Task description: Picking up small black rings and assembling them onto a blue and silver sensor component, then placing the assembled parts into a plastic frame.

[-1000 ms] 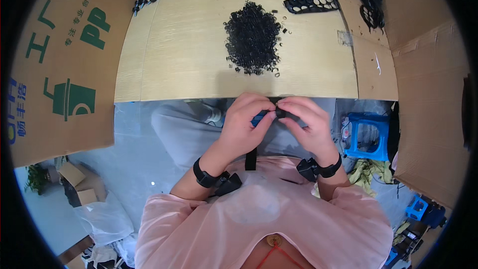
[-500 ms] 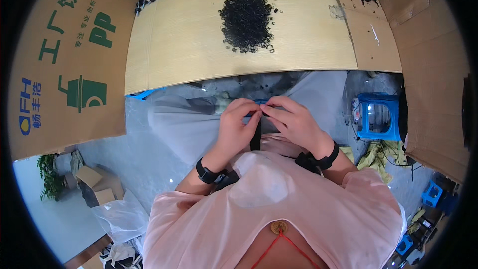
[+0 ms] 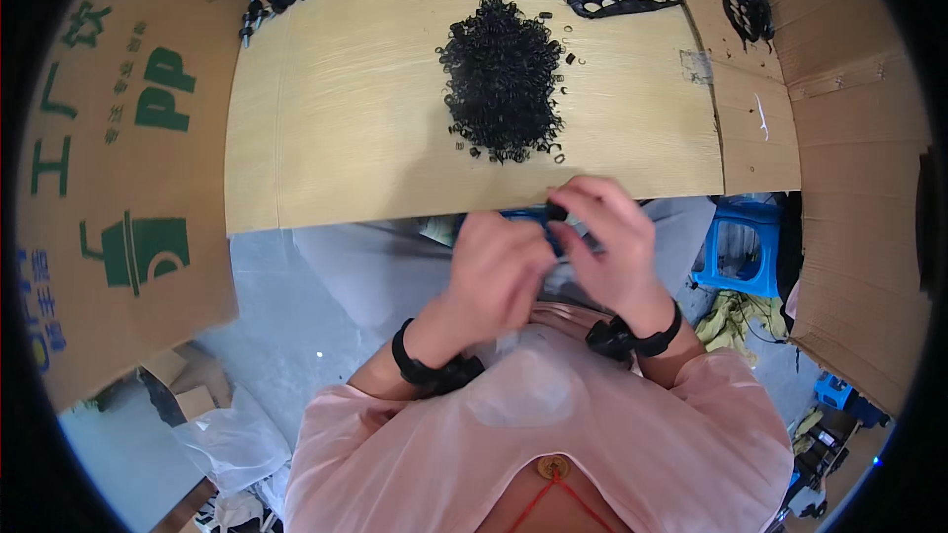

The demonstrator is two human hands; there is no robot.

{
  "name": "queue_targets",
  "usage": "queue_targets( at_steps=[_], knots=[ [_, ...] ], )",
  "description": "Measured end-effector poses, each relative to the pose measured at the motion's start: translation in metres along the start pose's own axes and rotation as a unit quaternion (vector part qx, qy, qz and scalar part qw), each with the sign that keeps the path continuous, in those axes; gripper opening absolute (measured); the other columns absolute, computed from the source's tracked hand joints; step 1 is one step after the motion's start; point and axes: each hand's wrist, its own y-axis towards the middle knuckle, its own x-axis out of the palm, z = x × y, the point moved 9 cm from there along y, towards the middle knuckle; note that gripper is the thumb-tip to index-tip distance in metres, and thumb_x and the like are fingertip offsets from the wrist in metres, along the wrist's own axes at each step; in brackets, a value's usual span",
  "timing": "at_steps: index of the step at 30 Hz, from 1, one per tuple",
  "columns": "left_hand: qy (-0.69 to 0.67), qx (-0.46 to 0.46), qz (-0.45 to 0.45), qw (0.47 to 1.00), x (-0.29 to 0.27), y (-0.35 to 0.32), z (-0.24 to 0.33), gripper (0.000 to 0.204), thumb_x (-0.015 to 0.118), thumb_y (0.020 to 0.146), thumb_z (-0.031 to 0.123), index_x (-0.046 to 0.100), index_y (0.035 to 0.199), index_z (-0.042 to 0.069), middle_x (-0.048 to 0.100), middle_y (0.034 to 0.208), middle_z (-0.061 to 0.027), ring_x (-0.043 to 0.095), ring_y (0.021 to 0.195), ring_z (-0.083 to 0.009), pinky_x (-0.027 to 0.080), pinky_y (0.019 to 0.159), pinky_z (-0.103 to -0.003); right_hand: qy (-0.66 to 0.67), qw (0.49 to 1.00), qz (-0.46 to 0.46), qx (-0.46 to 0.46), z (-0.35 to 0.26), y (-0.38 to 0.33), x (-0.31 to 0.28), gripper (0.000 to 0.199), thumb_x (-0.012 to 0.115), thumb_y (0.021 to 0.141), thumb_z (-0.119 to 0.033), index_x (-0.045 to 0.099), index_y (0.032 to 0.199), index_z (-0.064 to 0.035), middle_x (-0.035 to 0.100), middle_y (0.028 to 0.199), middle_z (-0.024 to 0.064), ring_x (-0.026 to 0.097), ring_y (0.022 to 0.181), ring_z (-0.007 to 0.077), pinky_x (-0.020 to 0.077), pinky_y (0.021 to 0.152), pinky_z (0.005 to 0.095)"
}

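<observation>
Your right fingers [image 3: 596, 199] pinched a black piece [image 3: 557, 211], probably light, best held edgewise; blur hid whether your left fingers [image 3: 528, 252] gripped.

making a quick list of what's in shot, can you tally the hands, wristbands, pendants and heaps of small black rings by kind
Hands: 2 (left hand, right hand)
Black wristbands: 2, one per wrist
Heap of small black rings: 1, counted as one heap
Round pendant: 1
Total: 6
</observation>
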Motion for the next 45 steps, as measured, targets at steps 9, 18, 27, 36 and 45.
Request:
queue_targets(
  at_steps=[9,18,27,36,45],
  knots=[
    [-0.168,-0.168,0.043,0.97,-0.051,0.087,-0.078,0.012,0.066,0.08,-0.005,0.065,0.091,-0.001,0.062,0.088,-0.0118,0.057,0.075,-0.0185,0.045,0.069,-0.027,0.168,0.97,0.166,0.065,0.079,0.049,-0.076,0.033,0.063,0.082,0.007,0.056,0.114,0.005,0.053,0.115,0.0133,0.056,0.102,0.0194,0.0447,0.092,0.0303],
    [-0.191,-0.222,0.018,0.956,-0.04,0.125,-0.137,0.014,0.068,0.081,-0.004,0.067,0.095,-0.002,0.066,0.089,-0.0078,0.06,0.078,-0.0116,0.047,0.072,-0.023,0.182,0.955,0.196,0.128,0.12,0.071,-0.065,0.033,0.064,0.081,0.009,0.058,0.113,0.005,0.054,0.115,0.0109,0.054,0.103,0.0141,0.0431,0.092,0.0256],
    [-0.14,-0.173,-0.009,0.975,-0.022,0.123,-0.154,0.011,0.069,0.08,-0.001,0.07,0.091,0.001,0.065,0.089,-0.0049,0.058,0.077,-0.0094,0.046,0.067,-0.022,0.111,0.976,0.178,0.058,0.104,0.073,-0.059,0.031,0.065,0.079,0.009,0.061,0.109,0.0044,0.056,0.111,0.0115,0.057,0.1,0.0172,0.0456,0.091,0.0287],
    [-0.191,-0.156,0.071,0.967,-0.033,0.119,-0.151,0.01,0.069,0.081,-0.001,0.07,0.091,0.001,0.064,0.089,-0.0027,0.055,0.077,-0.0072,0.043,0.068,-0.02,0.094,0.974,0.203,0.029,0.1,0.071,-0.064,0.03,0.068,0.078,0.005,0.063,0.108,0.0026,0.058,0.109,0.0112,0.057,0.098,0.017,0.0456,0.09,0.0282],
    [-0.114,-0.245,-0.053,0.961,-0.015,0.106,-0.168,0.014,0.065,0.086,0.002,0.071,0.099,0.004,0.065,0.093,-0.0008,0.054,0.081,-0.0045,0.042,0.07,-0.019,0.062,0.974,0.209,0.053,0.103,0.068,-0.066,0.029,0.068,0.079,0.003,0.064,0.107,0.0014,0.059,0.107,0.0099,0.058,0.097,0.0169,0.0466,0.089,0.0283]
  ],
)
